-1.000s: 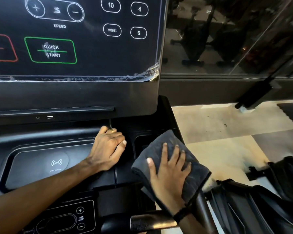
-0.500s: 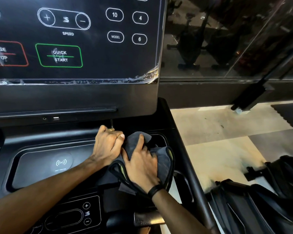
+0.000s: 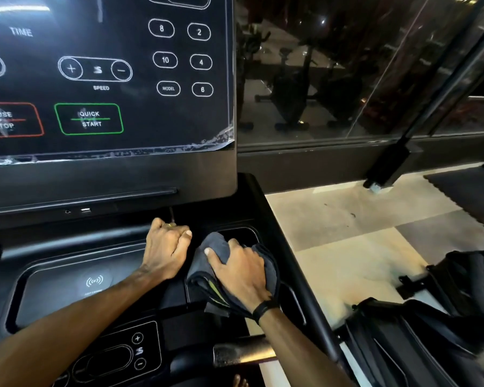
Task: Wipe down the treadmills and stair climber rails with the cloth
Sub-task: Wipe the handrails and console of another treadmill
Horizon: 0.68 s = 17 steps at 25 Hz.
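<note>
right hand [image 3: 239, 272] grips cloth [image 3: 207, 263] in console tray [image 3: 296, 300] | left hand [image 3: 166, 251] beside, fingers curled

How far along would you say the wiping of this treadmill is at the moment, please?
Done: I cannot tell; nothing shows which surfaces were wiped. In hand: the right hand presses a bunched dark grey cloth into the black console's right-hand recess, while the left hand rests curled on the tray beside it. Left: the glossy touchscreen panel shows smudges over its pause and quick-start buttons, and the metal handrail grip lies untouched below.
</note>
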Tool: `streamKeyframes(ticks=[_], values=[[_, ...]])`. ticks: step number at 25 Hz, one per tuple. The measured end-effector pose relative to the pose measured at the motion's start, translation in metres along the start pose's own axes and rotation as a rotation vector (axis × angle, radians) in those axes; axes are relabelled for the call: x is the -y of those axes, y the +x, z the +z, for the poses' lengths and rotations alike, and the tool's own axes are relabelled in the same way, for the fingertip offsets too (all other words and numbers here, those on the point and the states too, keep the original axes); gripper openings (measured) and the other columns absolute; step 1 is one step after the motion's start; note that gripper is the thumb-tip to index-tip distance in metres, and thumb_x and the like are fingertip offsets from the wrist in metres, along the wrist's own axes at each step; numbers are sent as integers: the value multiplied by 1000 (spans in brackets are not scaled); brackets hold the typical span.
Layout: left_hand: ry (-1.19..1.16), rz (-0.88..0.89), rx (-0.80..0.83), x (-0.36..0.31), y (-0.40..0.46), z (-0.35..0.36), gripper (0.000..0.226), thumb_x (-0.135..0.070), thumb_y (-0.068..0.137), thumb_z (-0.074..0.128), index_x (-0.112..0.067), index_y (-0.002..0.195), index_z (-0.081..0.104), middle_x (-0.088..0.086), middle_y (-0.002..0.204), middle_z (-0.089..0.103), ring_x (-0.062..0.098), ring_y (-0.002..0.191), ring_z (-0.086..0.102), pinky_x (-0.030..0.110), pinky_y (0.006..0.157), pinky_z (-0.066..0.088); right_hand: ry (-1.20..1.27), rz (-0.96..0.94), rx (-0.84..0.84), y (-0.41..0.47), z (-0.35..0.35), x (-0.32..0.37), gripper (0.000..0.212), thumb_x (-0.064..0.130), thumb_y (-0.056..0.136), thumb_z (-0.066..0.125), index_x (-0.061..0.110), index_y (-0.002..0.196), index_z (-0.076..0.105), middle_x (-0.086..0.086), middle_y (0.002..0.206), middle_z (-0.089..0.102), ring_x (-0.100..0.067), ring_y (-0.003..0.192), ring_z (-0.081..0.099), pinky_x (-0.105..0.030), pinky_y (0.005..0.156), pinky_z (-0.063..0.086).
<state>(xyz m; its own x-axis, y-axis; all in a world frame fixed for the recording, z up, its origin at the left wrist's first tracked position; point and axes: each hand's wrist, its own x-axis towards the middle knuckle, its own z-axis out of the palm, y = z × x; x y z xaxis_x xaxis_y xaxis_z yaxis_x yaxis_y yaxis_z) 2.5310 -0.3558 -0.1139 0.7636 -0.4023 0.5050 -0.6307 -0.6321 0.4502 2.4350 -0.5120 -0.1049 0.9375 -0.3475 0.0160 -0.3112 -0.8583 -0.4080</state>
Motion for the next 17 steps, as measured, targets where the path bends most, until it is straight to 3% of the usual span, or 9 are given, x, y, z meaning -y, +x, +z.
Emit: streamKeyframes(ticks=[3, 6, 8, 10, 12, 17], values=[[17, -5, -6, 2, 0, 3, 39, -26, 91, 33, -20, 53, 37, -8, 49, 41, 12, 52, 29, 34, 67, 21, 116, 78, -139, 4, -29, -6, 62, 79, 82, 39, 23, 99, 60, -8, 96, 71, -36, 95, 66, -40, 79, 51], [8, 16, 18, 5, 2, 5, 39, -26, 91, 32, -16, 53, 40, -5, 49, 44, 13, 53, 32, 33, 69, 21, -69, 56, -440, 9, -49, -25, 61, 81, 84, 36, 27, 106, 56, -9, 84, 73, -37, 81, 69, -40, 69, 52], [20, 49, 24, 6, 2, 8, 39, -26, 90, 34, -16, 54, 39, -6, 49, 43, 15, 52, 34, 32, 69, 20, -180, 114, -228, 3, -41, -44, 77, 82, 86, 29, 27, 138, 44, -16, 120, 68, -37, 109, 64, -47, 91, 49], [43, 86, 48, 7, 1, 8, 36, -27, 87, 40, -16, 53, 39, -6, 48, 43, 17, 50, 37, 34, 69, 23, -311, 181, 47, -8, -18, -62, 89, 82, 88, 25, 28, 157, 17, -16, 158, 32, -37, 141, 35, -57, 111, 31], [83, 105, 48, 5, 2, 9, 33, -28, 82, 46, -16, 51, 42, -6, 46, 46, 19, 49, 42, 36, 69, 28, -309, 195, 68, -5, -7, -73, 89, 82, 88, 25, 31, 159, 8, -12, 163, 18, -38, 145, 24, -63, 113, 25], [110, 174, 71, 1, 1, 8, 29, -27, 77, 50, -16, 50, 45, -6, 46, 49, 21, 49, 47, 35, 70, 27, 113, 263, 166, 37, -29, -106, 80, 74, 93, 39, 34, 158, 15, -9, 158, 30, -39, 138, 38, -54, 111, 34]])
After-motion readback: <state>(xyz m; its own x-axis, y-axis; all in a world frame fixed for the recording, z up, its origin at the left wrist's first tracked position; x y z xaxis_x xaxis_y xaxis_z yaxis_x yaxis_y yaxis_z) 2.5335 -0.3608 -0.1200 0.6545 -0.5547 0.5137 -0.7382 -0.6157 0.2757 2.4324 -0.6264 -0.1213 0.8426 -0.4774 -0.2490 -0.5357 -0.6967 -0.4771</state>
